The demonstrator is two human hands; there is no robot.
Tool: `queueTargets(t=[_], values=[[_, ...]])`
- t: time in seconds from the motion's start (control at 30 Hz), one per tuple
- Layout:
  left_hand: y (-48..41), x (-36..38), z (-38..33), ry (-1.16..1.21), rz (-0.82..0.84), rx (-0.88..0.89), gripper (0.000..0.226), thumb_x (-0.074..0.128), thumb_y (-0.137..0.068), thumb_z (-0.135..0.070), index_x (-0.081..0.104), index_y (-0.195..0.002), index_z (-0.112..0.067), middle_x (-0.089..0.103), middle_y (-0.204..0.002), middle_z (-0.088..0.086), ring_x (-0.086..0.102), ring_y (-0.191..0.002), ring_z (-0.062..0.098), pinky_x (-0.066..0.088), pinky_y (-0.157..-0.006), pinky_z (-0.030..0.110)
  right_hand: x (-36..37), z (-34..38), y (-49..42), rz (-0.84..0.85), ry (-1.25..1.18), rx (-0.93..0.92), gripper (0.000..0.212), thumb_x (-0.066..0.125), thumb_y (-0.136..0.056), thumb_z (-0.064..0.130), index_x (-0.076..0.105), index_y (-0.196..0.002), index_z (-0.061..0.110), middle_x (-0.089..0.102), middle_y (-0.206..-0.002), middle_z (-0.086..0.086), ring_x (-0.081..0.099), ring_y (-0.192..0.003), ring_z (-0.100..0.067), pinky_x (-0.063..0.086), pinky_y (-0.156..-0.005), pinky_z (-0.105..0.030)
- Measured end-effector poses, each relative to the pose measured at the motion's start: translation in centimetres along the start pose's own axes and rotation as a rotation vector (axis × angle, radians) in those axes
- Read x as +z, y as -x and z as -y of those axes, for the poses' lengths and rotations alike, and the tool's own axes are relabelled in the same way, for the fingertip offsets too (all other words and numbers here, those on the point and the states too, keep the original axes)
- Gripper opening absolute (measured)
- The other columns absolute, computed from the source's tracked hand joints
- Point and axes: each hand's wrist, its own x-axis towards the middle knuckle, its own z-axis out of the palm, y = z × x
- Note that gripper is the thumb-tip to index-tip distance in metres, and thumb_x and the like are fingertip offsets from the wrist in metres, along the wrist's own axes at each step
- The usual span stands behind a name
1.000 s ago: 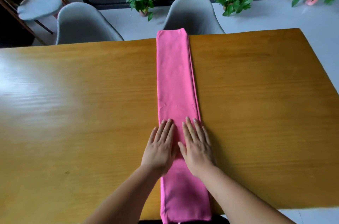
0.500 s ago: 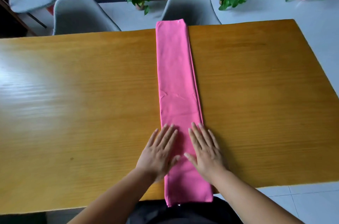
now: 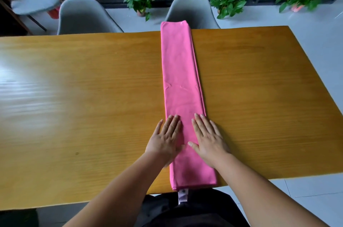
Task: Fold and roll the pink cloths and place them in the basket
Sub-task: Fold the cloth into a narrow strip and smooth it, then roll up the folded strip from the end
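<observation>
Keep your left hand [image 3: 165,138] and right hand [image 3: 207,138] flat, fingers straight, smoothing the pink cloth [image 3: 181,78] before rolling.

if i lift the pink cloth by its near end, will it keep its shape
Probably not: the pink cloth looks thin and softly creased, so it should droop. Its layers, stepped along the right edge, may slide apart.

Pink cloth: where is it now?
Head view, centre: the pink cloth lies as a folded strip across the table, with the left hand and right hand flat on its near part.
</observation>
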Motion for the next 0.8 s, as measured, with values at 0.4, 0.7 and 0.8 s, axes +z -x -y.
queueTargets(t=[0.4, 0.7, 0.8], values=[[5.4, 2.2, -3.1, -0.054, 0.016, 0.042, 0.082, 0.006, -0.106, -0.069, -0.031, -0.160, -0.019, -0.037, -0.168, -0.001, -0.037, -0.153, 0.022, -0.012, -0.129, 0.051, 0.6, -0.5, 6.0, 0.142, 0.047, -0.170, 0.091, 0.016, -0.103, 0.072, -0.026, -0.160, 0.016, -0.044, -0.163, -0.003, -0.039, -0.151, -0.020, -0.005, -0.129, -0.052], [10.4, 5.1, -6.0, 0.003, -0.078, 0.033, 0.077, 0.037, -0.111, -0.047, -0.005, -0.168, -0.017, -0.009, -0.176, 0.000, -0.010, -0.162, 0.023, 0.011, -0.131, 0.049, 5.8, -1.2, 11.2, -0.110, -0.036, -0.293, 0.061, 0.021, -0.109, 0.032, 0.013, -0.167, 0.014, 0.001, -0.176, -0.003, -0.001, -0.162, -0.020, 0.014, -0.128, -0.048], [11.5, 6.5, -6.1, 0.077, -0.145, 0.009, 0.067, 0.036, -0.112, -0.040, 0.006, -0.169, -0.021, 0.000, -0.176, -0.005, 0.000, -0.163, 0.020, 0.018, -0.130, 0.046, 6.3, -1.1, 12.3, -0.145, -0.086, -0.244, 0.061, 0.026, -0.108, 0.032, 0.019, -0.167, 0.017, 0.005, -0.176, 0.001, 0.005, -0.162, -0.016, 0.014, -0.126, -0.047]])
